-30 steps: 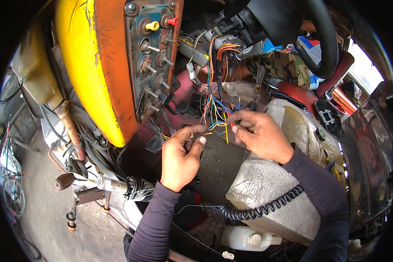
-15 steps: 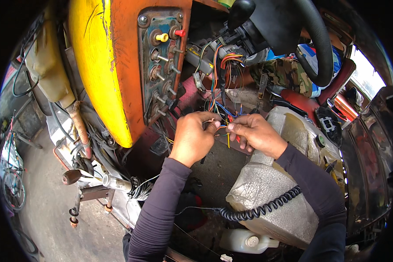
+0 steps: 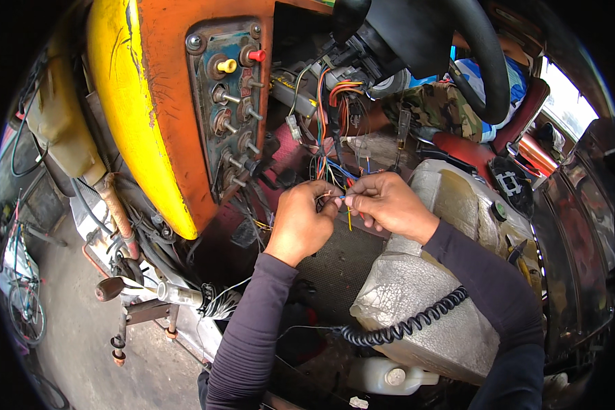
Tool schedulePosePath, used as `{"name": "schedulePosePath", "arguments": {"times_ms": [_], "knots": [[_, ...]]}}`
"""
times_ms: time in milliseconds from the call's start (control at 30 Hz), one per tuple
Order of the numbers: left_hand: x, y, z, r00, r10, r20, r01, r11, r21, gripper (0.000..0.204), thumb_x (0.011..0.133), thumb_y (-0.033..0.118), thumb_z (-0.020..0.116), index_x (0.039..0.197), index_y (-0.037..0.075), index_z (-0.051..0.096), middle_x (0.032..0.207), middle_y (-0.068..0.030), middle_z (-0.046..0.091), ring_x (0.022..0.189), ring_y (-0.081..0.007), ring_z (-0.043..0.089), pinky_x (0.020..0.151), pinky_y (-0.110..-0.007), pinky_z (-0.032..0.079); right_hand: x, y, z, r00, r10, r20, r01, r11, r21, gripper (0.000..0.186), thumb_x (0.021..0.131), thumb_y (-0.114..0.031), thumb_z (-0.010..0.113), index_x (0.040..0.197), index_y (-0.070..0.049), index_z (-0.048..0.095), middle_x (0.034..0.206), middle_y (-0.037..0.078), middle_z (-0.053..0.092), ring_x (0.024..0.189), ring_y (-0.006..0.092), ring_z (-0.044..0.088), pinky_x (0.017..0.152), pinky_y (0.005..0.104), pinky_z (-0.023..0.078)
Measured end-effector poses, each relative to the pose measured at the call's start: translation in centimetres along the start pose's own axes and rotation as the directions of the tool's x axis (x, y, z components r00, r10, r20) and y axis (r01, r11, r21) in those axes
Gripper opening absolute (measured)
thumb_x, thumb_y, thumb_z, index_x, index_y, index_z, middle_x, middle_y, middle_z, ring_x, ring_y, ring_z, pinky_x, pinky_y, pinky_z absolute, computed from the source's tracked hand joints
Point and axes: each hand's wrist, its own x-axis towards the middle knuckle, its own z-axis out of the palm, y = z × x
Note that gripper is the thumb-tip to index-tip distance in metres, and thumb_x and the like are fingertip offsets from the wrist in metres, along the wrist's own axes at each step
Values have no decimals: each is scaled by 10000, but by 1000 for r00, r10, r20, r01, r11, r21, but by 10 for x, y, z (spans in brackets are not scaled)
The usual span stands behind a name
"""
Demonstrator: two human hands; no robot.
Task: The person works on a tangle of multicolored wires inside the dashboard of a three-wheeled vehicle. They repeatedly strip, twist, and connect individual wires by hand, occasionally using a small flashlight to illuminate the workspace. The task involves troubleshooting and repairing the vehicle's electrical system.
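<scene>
Both hands meet at the lower end of a loose bundle of coloured wires [image 3: 329, 162] hanging beneath the steering wheel [image 3: 490, 65]. My left hand [image 3: 298, 224] pinches a thin wire, with a bare copper-coloured end showing at the fingertips. My right hand [image 3: 394, 206] pinches a blue wire [image 3: 342, 197] right beside it, fingertips almost touching the left ones. Fingers hide the place where the wires meet. A yellow wire [image 3: 350, 220] and red ones dangle below the right fingers.
An orange and yellow panel with toggle switches [image 3: 229, 126] stands at the left. A silver padded cover [image 3: 417, 273] lies on the right, crossed by a black coiled cord [image 3: 410, 328]. A white plastic jug [image 3: 393, 376] sits near. Another person's camouflage-clad leg [image 3: 430, 109] is behind the wheel.
The view has shifted, so the panel and wheel sit further left. Both hands still pinch the wires, with only slight finger movement.
</scene>
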Motion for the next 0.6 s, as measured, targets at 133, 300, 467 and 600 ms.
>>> {"name": "schedulePosePath", "arguments": {"times_ms": [133,300,467,600], "knots": [[2,-1,-5,997,-41,70,46,996,-76,130,923,39,708,1014,-41,756,883,-119,753,819,-191,697,770,-330,546,-1,1,-1,951,-310,-8,301,930,-212,114,962,-119,716,997,-10,716,819,48,688,664,140,669,571,286,532],[14,1,-18,964,-158,214,188,974,-128,117,955,33,671,985,-55,742,828,-35,714,788,-102,632,734,-282,516,-10,-6,-5,573,-752,325,566,77,-821,164,824,-44,718,986,-25,702,848,104,674,822,279,712,728,351,583],[9,10,-17,986,-93,141,111,985,-132,92,955,24,679,984,-48,730,822,-38,701,768,-103,622,720,-289,511,-10,-9,0,997,-81,15,80,996,25,220,1056,-203,677,1015,10,711,819,31,700,702,91,666,594,262,540],[0,13,-11,998,6,67,-4,1000,-23,95,948,15,688,1007,-53,719,854,-76,731,811,-132,658,757,-321,536,-5,-7,-5,995,-28,95,13,987,159,209,1045,-185,689,1000,17,721,801,35,686,661,95,651,557,233,526]]}}
